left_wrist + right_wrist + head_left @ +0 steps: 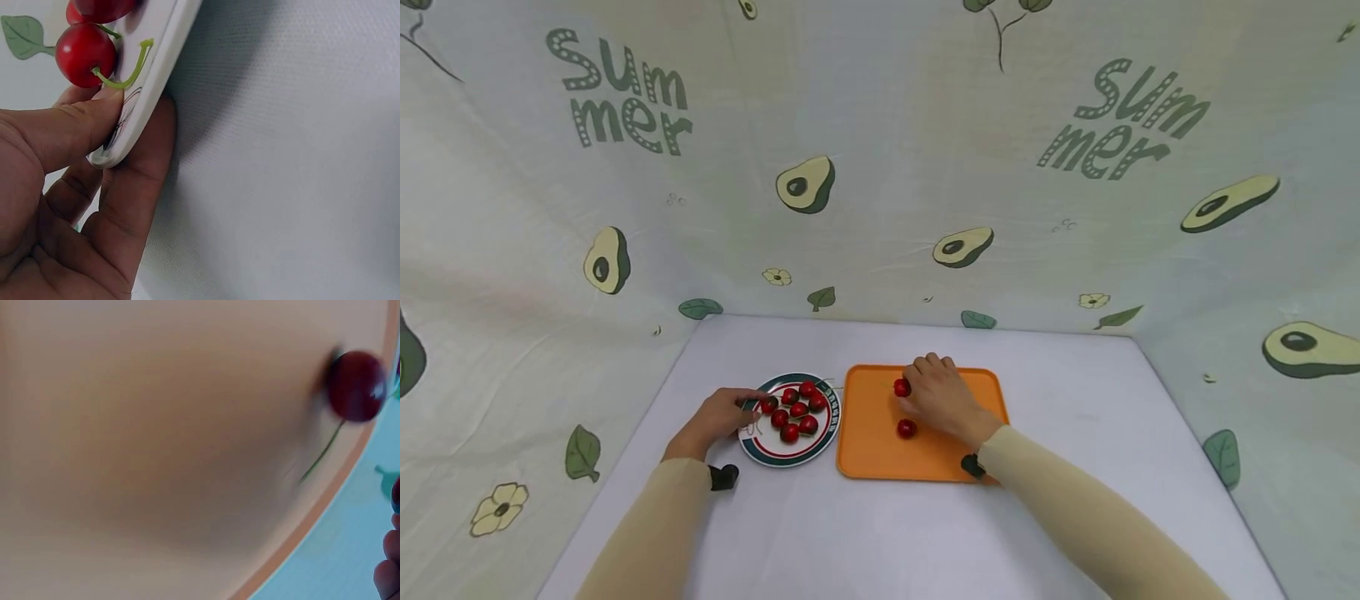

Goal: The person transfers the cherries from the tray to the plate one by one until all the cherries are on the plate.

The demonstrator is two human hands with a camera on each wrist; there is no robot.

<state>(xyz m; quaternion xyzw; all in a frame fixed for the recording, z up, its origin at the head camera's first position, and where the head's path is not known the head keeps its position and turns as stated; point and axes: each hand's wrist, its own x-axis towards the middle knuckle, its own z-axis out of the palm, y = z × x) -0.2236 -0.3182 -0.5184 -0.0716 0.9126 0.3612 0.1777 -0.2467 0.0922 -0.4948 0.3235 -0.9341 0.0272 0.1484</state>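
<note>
My left hand (722, 417) pinches the left rim of a round plate (784, 460), white with a dark green band. In the left wrist view the thumb (81, 128) lies on top of the rim and fingers are underneath. Several red cherries (798, 409) with green stems are heaped on the plate. Over the orange tray (868, 450), my right hand (943, 396) holds a cherry (902, 387) at its fingertips. Another cherry (907, 428) lies on the tray below that hand; in the right wrist view its thin stem shows. The right hand's fingers are mostly out of that view.
Plate and tray stand side by side on a white table (820, 533). Cloth printed with avocados and leaves (880, 167) hangs behind the table and along both sides. Small black wrist cameras sit at the cuffs of both beige sleeves (1075, 500).
</note>
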